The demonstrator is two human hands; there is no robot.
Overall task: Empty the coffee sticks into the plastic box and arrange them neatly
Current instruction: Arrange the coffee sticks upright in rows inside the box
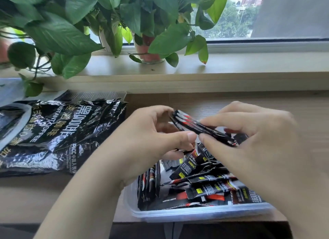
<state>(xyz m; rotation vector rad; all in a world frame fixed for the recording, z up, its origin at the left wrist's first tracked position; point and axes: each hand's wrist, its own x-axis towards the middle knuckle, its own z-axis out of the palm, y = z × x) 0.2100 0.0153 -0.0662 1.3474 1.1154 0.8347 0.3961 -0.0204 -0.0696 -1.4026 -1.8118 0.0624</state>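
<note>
Head view: where is the bundle of coffee sticks [201, 127]?
— Up in the air between the two hands, over the far end of the plastic box [195, 215]. It slants, its left end farther from the camera and higher than its right end.

— Who has hold of it?
— Both. The left hand [153, 132] curls its fingers over the left end, with the thumb stretched underneath. The right hand [249, 141] pinches the right part between thumb and forefinger; it is blurred, so the other fingers are hard to read.

— How do the arms lie?
— Both forearms come in from the near edge, and the hands face each other with thumbs toward the camera.

— And the other sticks?
— Inside the box. A row [149, 181] stands on edge against the left wall; the loose pile [204, 183] lies criss-crossed across the middle and right.

— Anything else nearby?
— A crumpled black coffee bag [58, 132] lies flat on the wooden table [44, 194], left of the box. Leafy potted plants [149, 55] stand on the windowsill [231, 64] behind.
</note>
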